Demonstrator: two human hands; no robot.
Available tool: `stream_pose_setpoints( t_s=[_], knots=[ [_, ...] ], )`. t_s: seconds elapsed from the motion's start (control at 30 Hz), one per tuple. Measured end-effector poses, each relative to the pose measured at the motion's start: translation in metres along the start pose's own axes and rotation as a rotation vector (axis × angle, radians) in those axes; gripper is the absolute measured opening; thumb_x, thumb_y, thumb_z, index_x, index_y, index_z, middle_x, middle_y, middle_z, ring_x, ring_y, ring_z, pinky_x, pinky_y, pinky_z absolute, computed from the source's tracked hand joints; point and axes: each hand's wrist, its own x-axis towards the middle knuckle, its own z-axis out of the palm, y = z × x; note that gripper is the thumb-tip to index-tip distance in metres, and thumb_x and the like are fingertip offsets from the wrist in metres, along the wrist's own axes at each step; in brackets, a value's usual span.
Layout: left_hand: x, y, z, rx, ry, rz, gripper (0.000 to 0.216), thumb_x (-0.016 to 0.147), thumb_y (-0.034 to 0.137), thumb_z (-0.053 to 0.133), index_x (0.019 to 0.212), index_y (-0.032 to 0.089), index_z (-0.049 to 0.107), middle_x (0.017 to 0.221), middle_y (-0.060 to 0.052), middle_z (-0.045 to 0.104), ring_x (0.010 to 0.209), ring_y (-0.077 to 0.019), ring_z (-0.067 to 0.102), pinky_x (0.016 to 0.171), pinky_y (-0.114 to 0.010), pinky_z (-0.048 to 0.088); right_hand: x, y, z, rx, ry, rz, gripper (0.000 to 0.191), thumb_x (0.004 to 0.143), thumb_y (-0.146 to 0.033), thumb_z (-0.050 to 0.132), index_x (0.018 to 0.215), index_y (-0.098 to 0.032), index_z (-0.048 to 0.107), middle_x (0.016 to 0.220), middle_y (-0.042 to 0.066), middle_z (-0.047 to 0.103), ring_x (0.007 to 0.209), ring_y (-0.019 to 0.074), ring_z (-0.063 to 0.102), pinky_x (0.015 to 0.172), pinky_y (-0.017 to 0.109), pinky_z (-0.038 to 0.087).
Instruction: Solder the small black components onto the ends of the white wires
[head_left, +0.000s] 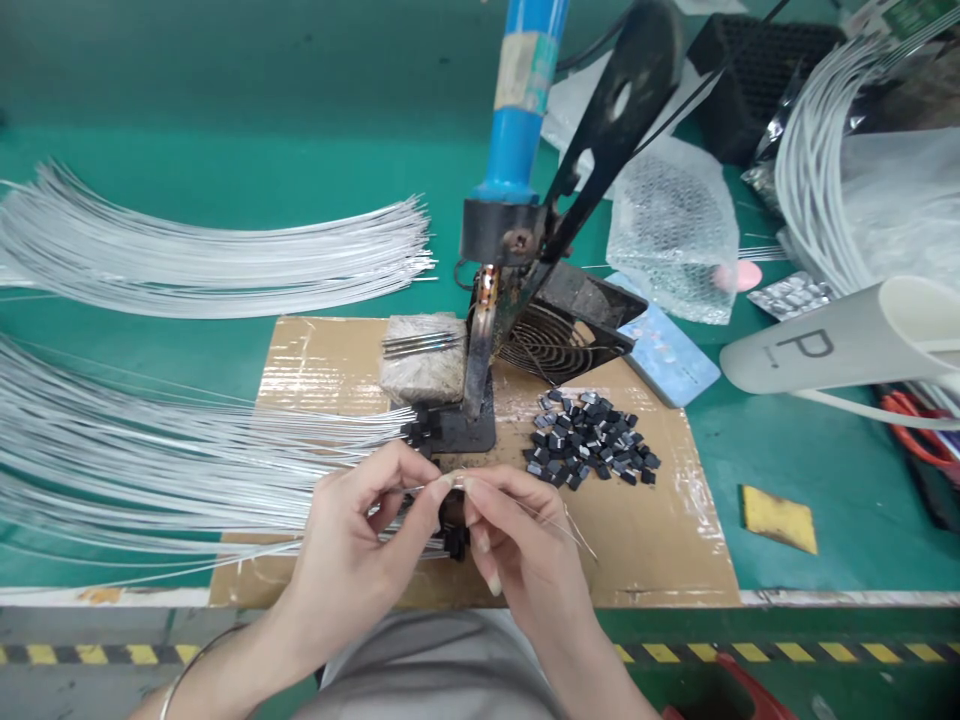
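My left hand (375, 530) is closed in a pinch on a thin white wire over the cardboard sheet. Its fingertips meet those of my right hand (529, 535), which pinches a thin silvery wire (577, 530) whose loose end trails to the right. What lies exactly between the fingertips is too small to make out. Below them are small black pieces (454, 540), partly hidden by my fingers, at the ends of a wire bundle (150, 450) from the left. Just beyond, a blue-handled soldering iron (517, 120) hangs tip down in a black stand (592, 170).
On the cardboard (660, 540) lie a heap of small black connectors (589, 440) and a wrapped block (424, 370). A fan (562, 335) stands behind. Another white wire bundle (225, 255) lies at back left. At right are a white cup (817, 345) and a yellow sponge (780, 518).
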Motion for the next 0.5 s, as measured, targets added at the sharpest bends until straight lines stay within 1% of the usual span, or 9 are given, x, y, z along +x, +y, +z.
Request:
stream_pose_setpoints(
  t_s=[0.17, 0.33, 0.43, 0.5],
  knots=[
    [-0.0004, 0.0013, 0.0047, 0.053, 0.046, 0.037, 0.019, 0.096, 0.024, 0.064, 0.078, 0.021, 0.069, 0.058, 0.005, 0.056, 0.050, -0.0108, 0.041, 0.048, -0.023, 0.034, 0.0004, 0.0049, 0.0019, 0.018, 0.030, -0.022, 0.028, 0.078, -0.046, 0.093, 0.077, -0.019, 0.086, 0.057, -0.002, 0.063, 0.037, 0.0059, 0.041, 0.028, 0.016, 0.034],
    [-0.0011, 0.0031, 0.0085, 0.078, 0.079, 0.048, 0.019, 0.096, 0.022, 0.064, 0.078, 0.021, 0.067, 0.056, 0.006, 0.055, 0.049, -0.0103, 0.037, 0.048, -0.023, 0.032, -0.0008, 0.0087, 0.0030, 0.019, 0.053, -0.045, 0.027, 0.080, -0.046, 0.092, 0.078, -0.020, 0.086, 0.058, -0.002, 0.063, 0.037, 0.0053, 0.041, 0.028, 0.015, 0.036],
    [-0.0018, 0.0031, 0.0100, 0.063, 0.086, 0.033, 0.018, 0.097, 0.022, 0.064, 0.080, 0.021, 0.067, 0.057, 0.006, 0.057, 0.050, -0.0105, 0.039, 0.048, -0.023, 0.033, -0.0007, 0.0085, 0.0044, 0.014, 0.051, -0.061, 0.028, 0.080, -0.047, 0.092, 0.078, -0.020, 0.087, 0.057, -0.003, 0.063, 0.036, 0.0049, 0.040, 0.028, 0.015, 0.038],
    [-0.0019, 0.0020, 0.0106, 0.035, 0.088, 0.020, 0.016, 0.097, 0.022, 0.064, 0.081, 0.022, 0.068, 0.059, 0.005, 0.060, 0.051, -0.0109, 0.043, 0.049, -0.023, 0.035, -0.0006, 0.0079, 0.0059, 0.028, 0.055, -0.070, 0.027, 0.079, -0.047, 0.093, 0.079, -0.020, 0.088, 0.058, -0.002, 0.064, 0.037, 0.0050, 0.042, 0.028, 0.015, 0.041]
  ],
)
